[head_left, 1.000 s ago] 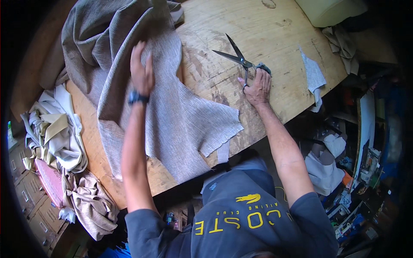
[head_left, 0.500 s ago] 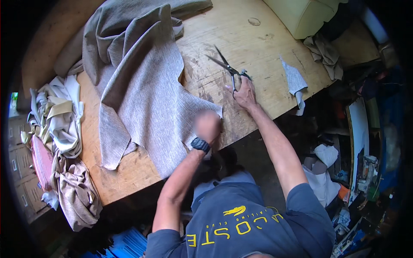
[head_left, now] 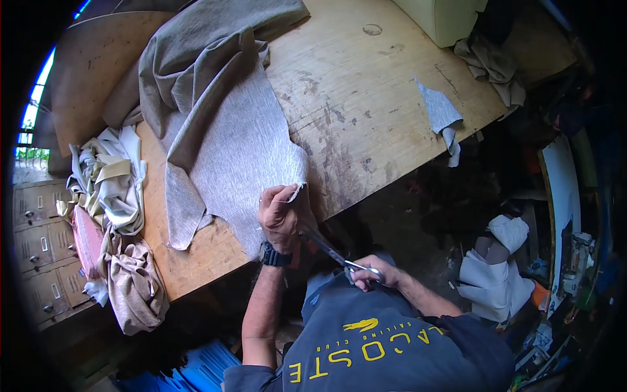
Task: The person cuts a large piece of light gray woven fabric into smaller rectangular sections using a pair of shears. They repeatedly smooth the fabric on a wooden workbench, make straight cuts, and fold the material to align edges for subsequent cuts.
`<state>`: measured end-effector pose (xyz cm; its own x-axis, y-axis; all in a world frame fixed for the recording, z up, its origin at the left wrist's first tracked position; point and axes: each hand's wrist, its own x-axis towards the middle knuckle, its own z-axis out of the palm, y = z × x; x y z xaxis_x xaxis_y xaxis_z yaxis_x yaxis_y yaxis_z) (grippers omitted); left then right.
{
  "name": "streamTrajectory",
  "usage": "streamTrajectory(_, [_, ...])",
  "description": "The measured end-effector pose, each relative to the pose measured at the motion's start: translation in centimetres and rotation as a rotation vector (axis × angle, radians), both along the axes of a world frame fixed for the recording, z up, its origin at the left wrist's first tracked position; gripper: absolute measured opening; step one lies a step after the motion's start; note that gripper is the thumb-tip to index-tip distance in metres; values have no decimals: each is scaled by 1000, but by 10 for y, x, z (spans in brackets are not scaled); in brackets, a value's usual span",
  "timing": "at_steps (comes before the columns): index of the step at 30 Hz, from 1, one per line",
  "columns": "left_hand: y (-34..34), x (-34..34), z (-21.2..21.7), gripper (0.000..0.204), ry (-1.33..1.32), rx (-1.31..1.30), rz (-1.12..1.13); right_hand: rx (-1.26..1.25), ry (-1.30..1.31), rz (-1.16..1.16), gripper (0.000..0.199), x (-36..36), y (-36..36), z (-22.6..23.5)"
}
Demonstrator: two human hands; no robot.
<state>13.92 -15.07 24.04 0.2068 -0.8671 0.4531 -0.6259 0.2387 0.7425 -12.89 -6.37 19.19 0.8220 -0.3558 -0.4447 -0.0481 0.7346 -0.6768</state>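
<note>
A large piece of grey-beige woven fabric [head_left: 238, 130] lies over the wooden table, bunched into folds at its far end. My left hand [head_left: 279, 219], with a black watch at the wrist, is closed on the frayed near edge of this fabric and lifts it at the table's front edge. In my right hand [head_left: 385, 271], close to my shirt, is a pair of scissors [head_left: 336, 256], my fingers around the handles. Their dark blades point up and left, beneath the raised fabric by my left hand; the tips are hard to make out.
On the wooden table [head_left: 346, 150] a small grey fabric offcut [head_left: 441, 112] hangs over the right edge. A pale yellow block [head_left: 441, 19] and crumpled brown cloth [head_left: 486, 68] are at the far right. Cloth scraps [head_left: 117, 183] pile at the left, near metal drawers [head_left: 42, 245].
My right hand has brought the scissors from the tabletop back toward my body. My left hand has moved left and now raises the fabric's edge, folding the corner up.
</note>
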Motion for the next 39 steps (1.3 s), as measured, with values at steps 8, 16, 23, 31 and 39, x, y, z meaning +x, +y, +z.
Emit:
streamTrajectory(8, [12, -32, -15, 40, -58, 54, -132, 207, 181, -509, 39, -3, -50, -46])
streamTrajectory(16, [56, -101, -73, 20, -132, 583, -583, -1, 1000, -769, 48, -208, 1, -57])
streamTrajectory(23, [57, -16, -123, 51, -447, 373, -17, -226, 1042, -552, 34, -162, 55, -23])
streamTrajectory(31, [120, -48, -134, 25, 259, 593, -47, -539, 858, 133, 56, -54, 47, -26])
streamTrajectory(39, [84, -62, -170, 34, 1495, 908, 370, -539, 863, 151, 54, -38, 45, -34])
